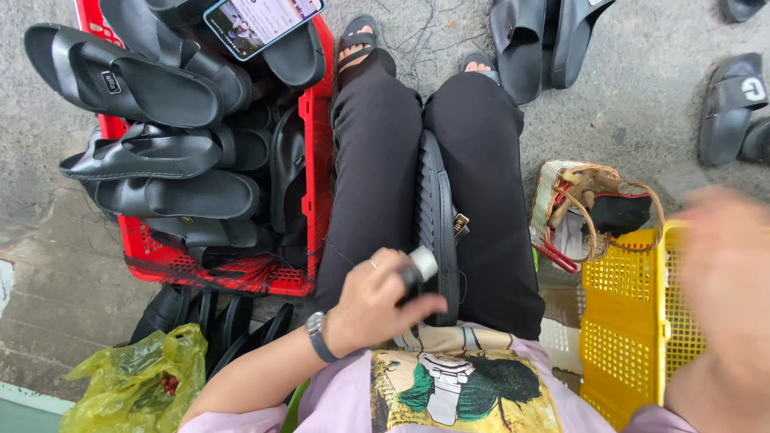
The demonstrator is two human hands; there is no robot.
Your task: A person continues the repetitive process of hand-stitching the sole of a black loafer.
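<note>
Black sandal [437,216] lying between knees on lap. Left hand [377,301] fingers clamped on small white-tipped bottle [419,269], touching sandal. Right hand [726,273] blurred; fingers cannot tell. Best kept steady, tip close.

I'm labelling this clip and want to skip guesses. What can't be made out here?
- Right hand: motion-blurred in the head view; open or holding something, can't tell.
- Small object in the left hand: fingers cover most of it.
- Phone: cut off by the top edge.
- Red crate: inside hidden by piled sandals.
</note>
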